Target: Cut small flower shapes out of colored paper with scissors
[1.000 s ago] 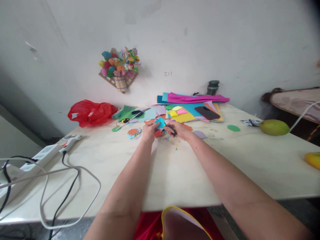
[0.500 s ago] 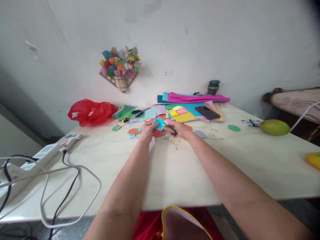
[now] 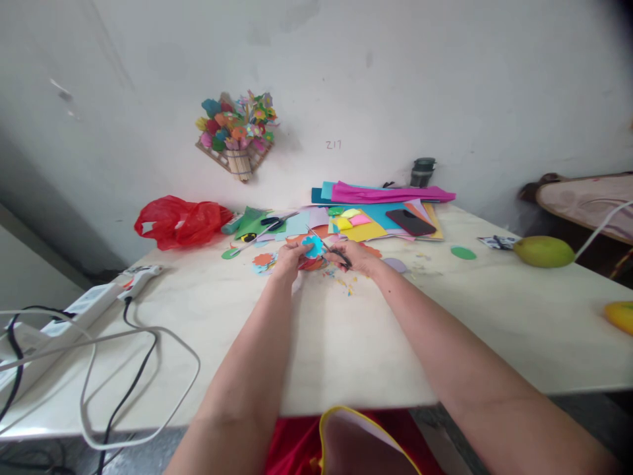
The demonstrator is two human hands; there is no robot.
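Between finger and thumb, my left hand (image 3: 291,257) pinches a blue scalloped paper flower (image 3: 313,247). My right hand (image 3: 357,256) is closed round the dark handles of a pair of scissors (image 3: 341,257), whose blades reach up along the flower's right edge. Small paper scraps (image 3: 349,285) lie on the table just below the hands. Left of them sits a small pile of paper cut-outs with an orange scalloped one (image 3: 263,259) on top. A lilac paper circle (image 3: 395,265) lies right of my right hand.
Coloured paper sheets (image 3: 373,232), a phone (image 3: 410,222) and a second pair of scissors (image 3: 277,221) lie at the back. A red plastic bag (image 3: 180,221) is at the back left, a power strip (image 3: 82,307) with cables at the left. A green mango (image 3: 544,252) lies at the right.
My left hand and the blue flower have shifted slightly left, the flower turning a little against the blades. My right hand stays almost in place.
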